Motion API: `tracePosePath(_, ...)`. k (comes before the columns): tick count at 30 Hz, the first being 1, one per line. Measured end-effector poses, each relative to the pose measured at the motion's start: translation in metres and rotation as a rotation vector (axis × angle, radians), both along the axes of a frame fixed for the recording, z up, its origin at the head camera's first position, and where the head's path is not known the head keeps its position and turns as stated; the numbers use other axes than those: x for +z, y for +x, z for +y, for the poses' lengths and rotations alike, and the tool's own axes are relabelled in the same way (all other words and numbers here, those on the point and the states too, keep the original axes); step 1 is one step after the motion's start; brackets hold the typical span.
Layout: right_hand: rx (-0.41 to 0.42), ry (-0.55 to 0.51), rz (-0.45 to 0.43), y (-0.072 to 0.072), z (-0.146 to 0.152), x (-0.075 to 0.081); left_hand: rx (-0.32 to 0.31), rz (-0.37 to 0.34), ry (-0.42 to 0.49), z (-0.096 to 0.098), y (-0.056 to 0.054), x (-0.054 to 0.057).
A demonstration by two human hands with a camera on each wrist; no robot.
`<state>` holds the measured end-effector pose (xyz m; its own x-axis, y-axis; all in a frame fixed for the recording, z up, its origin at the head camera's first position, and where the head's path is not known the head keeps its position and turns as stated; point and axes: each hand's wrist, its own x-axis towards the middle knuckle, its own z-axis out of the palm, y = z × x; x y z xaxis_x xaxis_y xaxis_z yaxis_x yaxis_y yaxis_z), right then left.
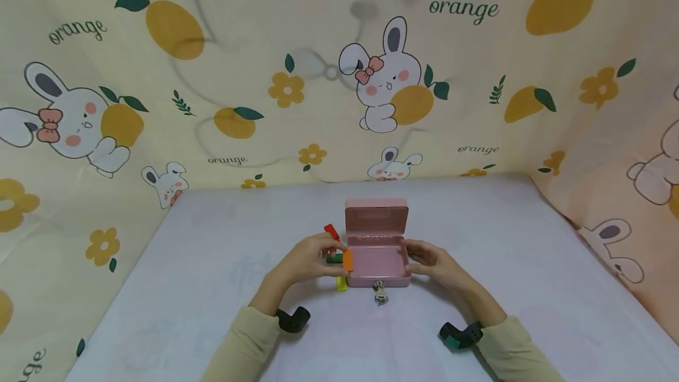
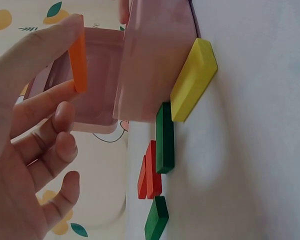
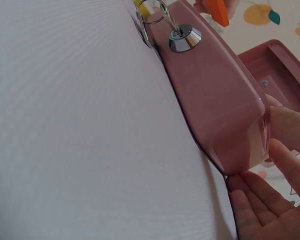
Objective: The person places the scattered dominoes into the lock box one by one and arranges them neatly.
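Note:
A pink metal cash box stands with its lid raised and its inside bare. At its left wall my left hand pinches an orange block between thumb and index finger. The other left fingers are loosely bent. My right hand rests its fingers against the right side of the box, with fingertips low by the table in the right wrist view. Left of the box lie a yellow block, a green block, red blocks and another green block.
Keys on a ring hang from the lock on the box's front. A white cloth covers the table. Behind and beside it hangs a printed curtain. Each wrist carries a black camera strap.

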<state>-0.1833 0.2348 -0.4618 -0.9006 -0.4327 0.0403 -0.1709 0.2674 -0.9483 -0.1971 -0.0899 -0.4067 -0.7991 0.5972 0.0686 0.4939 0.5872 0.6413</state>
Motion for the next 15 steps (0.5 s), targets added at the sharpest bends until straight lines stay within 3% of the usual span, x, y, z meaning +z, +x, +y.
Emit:
tracePosePath(10,0.005,0.002,-0.001,-0.001,0.0,-0.002,-0.007,0.035,-0.026,0.01,-0.001,-0.002)
tracePosePath(15,0.015,-0.026,-0.017,-0.001,0.002,-0.003,-0.002,0.005,-0.02,0.016,-0.002,-0.001)
